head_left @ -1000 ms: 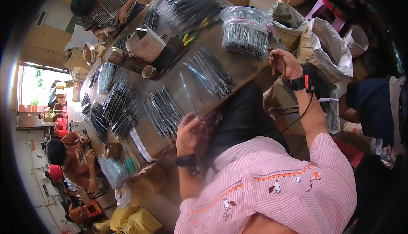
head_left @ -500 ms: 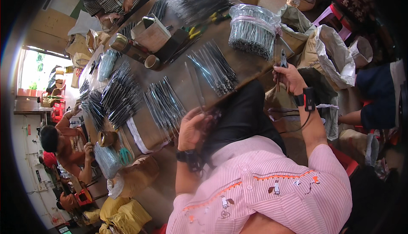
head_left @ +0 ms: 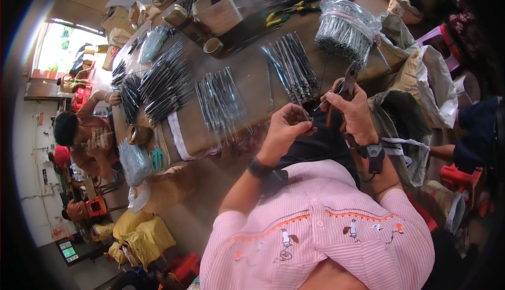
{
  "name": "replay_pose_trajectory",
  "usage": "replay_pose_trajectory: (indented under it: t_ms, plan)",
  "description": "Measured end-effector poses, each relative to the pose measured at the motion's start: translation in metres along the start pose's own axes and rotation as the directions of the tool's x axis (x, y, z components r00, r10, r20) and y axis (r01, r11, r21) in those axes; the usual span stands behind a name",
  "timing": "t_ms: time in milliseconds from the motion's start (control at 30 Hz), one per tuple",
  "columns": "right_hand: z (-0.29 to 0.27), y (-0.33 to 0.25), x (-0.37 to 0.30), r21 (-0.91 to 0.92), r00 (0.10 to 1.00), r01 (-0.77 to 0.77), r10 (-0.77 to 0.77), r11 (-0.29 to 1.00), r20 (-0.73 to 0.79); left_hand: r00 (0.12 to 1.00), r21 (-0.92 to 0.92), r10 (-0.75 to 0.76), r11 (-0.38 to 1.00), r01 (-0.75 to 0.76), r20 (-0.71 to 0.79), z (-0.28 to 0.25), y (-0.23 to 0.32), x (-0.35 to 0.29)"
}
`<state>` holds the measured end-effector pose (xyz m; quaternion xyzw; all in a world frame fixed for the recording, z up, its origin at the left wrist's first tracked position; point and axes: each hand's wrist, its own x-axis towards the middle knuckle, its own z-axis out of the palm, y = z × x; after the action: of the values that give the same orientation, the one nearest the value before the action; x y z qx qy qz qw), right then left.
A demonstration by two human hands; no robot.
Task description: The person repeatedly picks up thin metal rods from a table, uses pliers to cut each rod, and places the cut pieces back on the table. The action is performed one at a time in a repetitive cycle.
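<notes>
My left hand (head_left: 288, 128) is closed, its thumb and fingers pinching the end of a thin dark strip near the table's edge. My right hand (head_left: 353, 108) is closed around a pair of pliers (head_left: 348, 81), jaws upward and brown-red handles downward. The two hands are close together above my lap. Just beyond them on the table lies a pile of thin dark metal-looking strips (head_left: 294, 66), with a single strip (head_left: 270, 86) to its left. Another pile of strips (head_left: 218, 100) is farther left. What the strip's tip touches between my hands is too small to tell.
A plastic-wrapped bundle of strips (head_left: 344, 29) stands at the table's right corner. Farther back are a box (head_left: 215, 13), a cup (head_left: 213, 47) and yellow-handled pliers (head_left: 277, 19). Teal scissors (head_left: 158, 159) lie at left. Open sacks (head_left: 431, 87) stand at right; a co-worker (head_left: 87, 132) sits left.
My left hand has moved right and up with a strip pinched in it. My right hand has brought the pliers closer to it. The view has shifted, moving the table leftover piles rightward.
</notes>
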<state>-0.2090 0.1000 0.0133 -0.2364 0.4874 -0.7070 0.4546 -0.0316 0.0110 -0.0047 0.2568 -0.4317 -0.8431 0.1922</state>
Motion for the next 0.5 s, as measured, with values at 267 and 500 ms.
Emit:
replay_pose_trajectory:
  t_ms: [267,500]
  plan:
    - [0.015,0.018,-0.012,-0.091,0.999,-0.038,0.037,0.995,-0.01,0.996,0.054,0.091,0.995,-0.089,-0.026,-0.007,0.003,0.002]
    - [0.015,0.02,-0.004,-0.074,0.997,0.046,-0.049,0.996,-0.05,0.994,-0.004,0.094,0.995,-0.095,-0.054,-0.007,0.007,-0.002]
